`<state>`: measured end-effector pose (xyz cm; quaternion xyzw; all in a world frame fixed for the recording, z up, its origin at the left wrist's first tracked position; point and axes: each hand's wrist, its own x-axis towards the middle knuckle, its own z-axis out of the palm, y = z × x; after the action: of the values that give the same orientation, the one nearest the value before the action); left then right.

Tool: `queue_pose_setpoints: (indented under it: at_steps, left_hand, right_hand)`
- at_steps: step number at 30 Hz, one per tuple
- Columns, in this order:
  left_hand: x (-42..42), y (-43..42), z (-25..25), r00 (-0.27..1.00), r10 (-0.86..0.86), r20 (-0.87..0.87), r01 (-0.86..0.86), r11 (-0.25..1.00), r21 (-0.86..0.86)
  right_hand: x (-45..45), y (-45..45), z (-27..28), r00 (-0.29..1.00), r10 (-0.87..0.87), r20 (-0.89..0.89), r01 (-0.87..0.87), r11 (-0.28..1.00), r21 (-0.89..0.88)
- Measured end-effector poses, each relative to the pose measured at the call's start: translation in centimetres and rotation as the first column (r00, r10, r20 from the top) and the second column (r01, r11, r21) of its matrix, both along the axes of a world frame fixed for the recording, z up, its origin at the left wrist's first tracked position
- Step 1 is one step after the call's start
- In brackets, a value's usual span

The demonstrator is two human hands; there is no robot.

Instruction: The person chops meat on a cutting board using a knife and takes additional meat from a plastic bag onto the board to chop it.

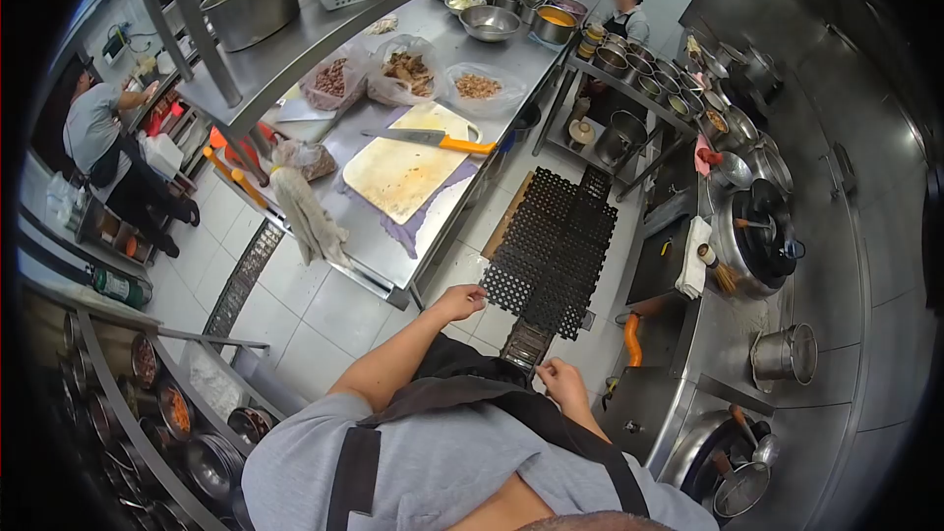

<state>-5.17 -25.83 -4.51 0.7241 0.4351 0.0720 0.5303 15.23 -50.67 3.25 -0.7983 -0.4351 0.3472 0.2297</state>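
My left hand [460, 302] is held out in front of my dark apron [472, 395], near the corner of the steel table. Its fingers are curled in, and whatever they may hold is too small to make out. Lower and to the right, my right hand [563, 383] is also closed, with thumb and fingertips drawn together. Anything in its pinch cannot be made out. Ahead on the table, a knife with an orange handle [466, 146] lies across a worn cutting board [406, 177], which rests on a purple cloth [454, 177].
Bags of chopped food [405, 74] and bowls [490, 24] stand farther along the table. Black rubber mats [551, 246] cover the aisle floor. Woks [757, 236] line the right counter. One co-worker [108, 138] stands at left, another [627, 15] at the back.
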Motion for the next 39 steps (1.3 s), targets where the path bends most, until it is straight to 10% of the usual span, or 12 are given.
queue_pose_setpoints:
  at_steps: [4,8,16,22,39]
  left_hand:
    - [0.4,3.7,5.1,0.972,0.122,0.202,-0.051,0.944,-0.326]
    - [-1.7,9.4,6.8,0.897,0.282,0.339,-0.117,0.894,-0.433]
    - [-2.2,21.3,11.6,0.809,0.425,0.405,-0.264,0.879,-0.397]
    - [-0.1,26.3,12.2,0.762,0.483,0.432,-0.3,0.854,-0.426]
    - [-2.1,35.6,13.3,0.471,0.839,0.273,-0.786,0.54,-0.301]
  right_hand:
    - [-1.3,7.2,2.1,0.931,0.335,0.145,-0.358,0.914,0.19]
    - [1.1,14.4,1.5,0.931,0.325,0.164,-0.35,0.923,0.158]
    - [4.8,23.6,2.9,0.955,0.155,0.252,-0.206,0.96,0.192]
    - [4.1,23.4,1.7,0.96,0.202,0.196,-0.18,0.976,-0.122]
    - [11.0,53.4,3.5,0.72,0.693,0.033,-0.688,0.707,0.164]
